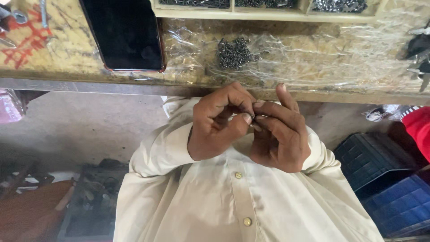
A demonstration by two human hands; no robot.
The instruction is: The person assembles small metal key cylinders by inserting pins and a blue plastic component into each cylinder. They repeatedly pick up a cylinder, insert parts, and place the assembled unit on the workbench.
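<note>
The fingers [244, 117] of both hands are pressed together at the middle of the frame, where a very small dark part [253, 118] is pinched between the tips; its kind cannot be told, since almost all of it is hidden by the fingertips. The left hand [217, 123] is curled, with its thumb laid against the bent forefinger, and the right hand [280, 136] is closed against it from the right, one finger being raised towards the bench edge. Both hands are held in front of a cream buttoned shirt [237, 197], just below the edge of the workbench [67, 54].

In the upper middle of the frame a small heap of dark metal pieces [234, 53] is seen on crinkled clear plastic sheet [322, 49]; a dark phone [126, 33] lies at the upper left, and a compartment tray [268, 12] filled with similar small parts runs along the top edge. Blue crates [385, 179] are seen at the lower right.

The work in hand is judged to be fine fingertip fitting. It would be done well if the part were kept gripped at the very tips, the pressure kept light and even, and the hands braced against each other so that the piece is neither slipped nor dropped into the lap, where it would be hard to find.
</note>
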